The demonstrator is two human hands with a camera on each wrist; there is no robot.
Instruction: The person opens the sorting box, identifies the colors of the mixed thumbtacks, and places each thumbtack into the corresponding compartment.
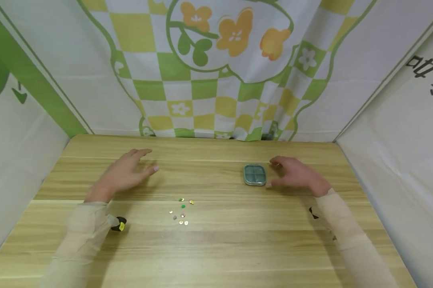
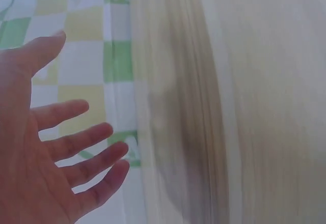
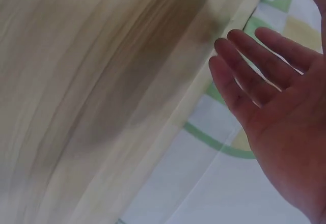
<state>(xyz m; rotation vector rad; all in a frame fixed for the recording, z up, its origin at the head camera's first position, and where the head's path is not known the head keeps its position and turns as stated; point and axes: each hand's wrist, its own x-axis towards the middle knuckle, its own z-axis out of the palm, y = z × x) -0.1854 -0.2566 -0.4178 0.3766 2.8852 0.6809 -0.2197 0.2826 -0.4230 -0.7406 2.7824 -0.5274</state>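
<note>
A small square green-tinted case (image 1: 254, 175) with a see-through lid and inner dividers lies on the right half of the wooden table. Just to its right hovers my right hand (image 1: 290, 172), fingers loosely bent and holding nothing. On the far left side my left hand (image 1: 124, 173) is held above the table, fingers spread, palm bare in the left wrist view. Several tiny pieces, green, yellow, pinkish and pale, are scattered near the table's middle, among them a green piece (image 1: 183, 207) and a yellow piece (image 1: 191, 202). Both hands are apart from these pieces.
The wooden table (image 1: 238, 248) ends at a checkered green and yellow curtain (image 1: 202, 96) behind. White walls (image 1: 400, 160) close in both sides. A black and yellow item (image 1: 121, 224) shows at the left wrist.
</note>
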